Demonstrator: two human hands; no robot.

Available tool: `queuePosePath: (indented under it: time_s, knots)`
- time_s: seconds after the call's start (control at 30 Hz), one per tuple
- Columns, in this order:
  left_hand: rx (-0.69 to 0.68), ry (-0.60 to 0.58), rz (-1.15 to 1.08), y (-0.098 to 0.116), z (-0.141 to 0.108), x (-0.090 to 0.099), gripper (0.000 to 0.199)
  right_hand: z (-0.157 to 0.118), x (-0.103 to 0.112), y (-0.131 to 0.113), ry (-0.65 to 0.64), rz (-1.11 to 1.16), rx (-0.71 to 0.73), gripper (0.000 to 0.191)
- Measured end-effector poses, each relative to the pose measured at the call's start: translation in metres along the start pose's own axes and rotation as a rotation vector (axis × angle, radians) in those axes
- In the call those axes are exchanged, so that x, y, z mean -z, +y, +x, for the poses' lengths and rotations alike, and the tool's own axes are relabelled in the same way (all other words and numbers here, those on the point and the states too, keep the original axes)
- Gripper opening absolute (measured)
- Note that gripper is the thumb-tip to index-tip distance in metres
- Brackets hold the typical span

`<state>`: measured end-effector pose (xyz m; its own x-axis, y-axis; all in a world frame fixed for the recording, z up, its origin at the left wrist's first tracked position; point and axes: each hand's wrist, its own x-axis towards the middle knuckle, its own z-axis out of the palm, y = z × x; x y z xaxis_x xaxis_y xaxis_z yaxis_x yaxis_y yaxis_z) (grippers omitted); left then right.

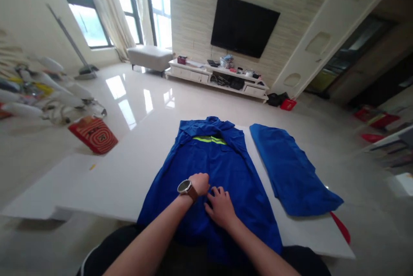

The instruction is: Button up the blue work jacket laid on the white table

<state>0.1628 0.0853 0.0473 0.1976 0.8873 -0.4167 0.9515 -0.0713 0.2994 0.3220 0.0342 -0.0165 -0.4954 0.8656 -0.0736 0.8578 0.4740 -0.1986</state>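
Blue garment (pixel 226 168): lies front up and lengthwise on the white table (pixel 125 173), its collar toward the far edge, its lower part reaching over the near edge to your lap.
Reflective stripe (pixel 202 139): yellow-green, crosses the garment below the collar, partly covered by folds of blue cloth.
Left hand (pixel 200 183): yours, over the middle of the garment, fingers curled in; whether they pinch cloth you cannot tell from this view.
Right hand (pixel 221 207): yours, just beside the left and nearer the near edge, fingers bent and spread apart over the cloth.
Watch (pixel 185 187): round-faced, on a brown strap around your left wrist.
Second blue cloth (pixel 290 168): folded, along the table's right edge, apart from the garment, one corner toward the near right corner.
Yellow piece (pixel 93 167): small, on the table's left part.
Red bag (pixel 93 135): ring-patterned, tilted, at the table's left side.
Red object (pixel 341 226): partly hidden beneath the near right corner.
Background: beyond the far edge, a low white cabinet (pixel 190 73) bearing assorted items stands below a wall-mounted television (pixel 244 25); a pale bench (pixel 150 57) stands by the windows.
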Motion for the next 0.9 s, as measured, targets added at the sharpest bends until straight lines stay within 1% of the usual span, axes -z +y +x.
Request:
queuePosePath:
  time_s: [0.1,0.17,0.23,0.3,0.43,0.53,0.63,0.77,0.9]
  knots:
    - [-0.008,0.055,0.044,0.002,0.017,-0.002,0.027,0.006,0.001,0.012,-0.003,0.068,-0.009,0.02]
    - [-0.01,0.084,0.044,0.002,0.025,-0.002,0.026,0.007,0.003,0.021,0.003,0.129,-0.041,0.016]
    - [-0.016,0.073,0.032,0.003,0.03,-0.003,0.026,0.008,0.007,0.027,-0.005,0.177,-0.067,0.016]
    - [-0.009,0.044,0.021,0.005,0.034,-0.005,0.025,0.009,0.012,0.027,-0.047,0.189,-0.071,0.018]
    - [0.013,0.023,0.018,0.011,0.042,-0.015,0.024,0.015,0.019,0.017,-0.17,0.127,-0.037,0.032]
    - [0.013,0.003,0.008,0.011,0.047,-0.023,0.026,0.018,0.02,0.013,-0.209,0.096,-0.014,0.033]
    - [0.012,-0.023,0.006,0.008,0.049,-0.025,0.025,0.019,0.019,0.017,-0.186,0.107,-0.002,0.031]
    - [0.015,-0.058,0.026,0.0,0.05,-0.022,0.023,0.024,0.017,0.027,-0.154,0.145,-0.021,0.026]
    - [-0.003,-0.09,0.025,-0.007,0.054,-0.022,0.029,0.032,0.014,0.033,-0.155,0.141,-0.061,0.025]
